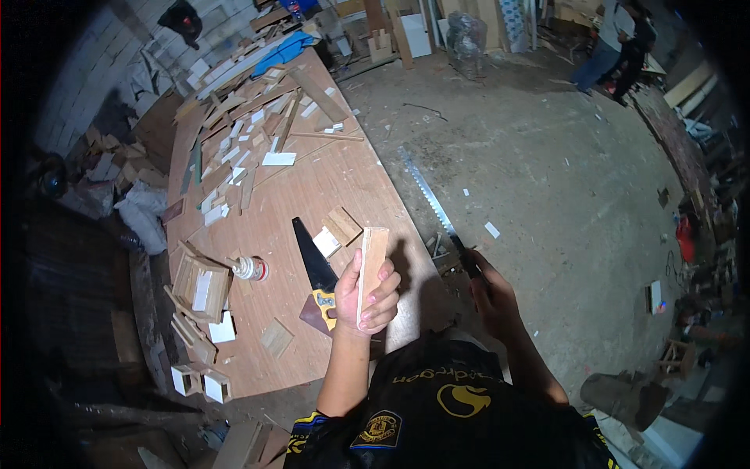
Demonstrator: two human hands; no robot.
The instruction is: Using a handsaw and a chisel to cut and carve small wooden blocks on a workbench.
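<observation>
Upright in my left hand (376, 301) is a flat, pale wooden block (375, 262), my fingers wrapped round its lower half above the table's edge. My right hand (494, 293) grips the black handle of a narrow saw (431, 197). Its long, toothed silver blade points away over the floor, apart from the block. Behind my left hand, a second handsaw (314, 262) with a dark blade and yellow handle lies on the table. Beside that saw are a small wooden piece (342, 225) and a white piece (326, 242).
The wooden table (273, 203) carries many offcuts (250, 133) toward its far end. A white bottle (251, 269) stands at the left near small wooden boxes (199, 289). Two people (617, 47) are at the far right. Scraps lie on the concrete floor (539, 172).
</observation>
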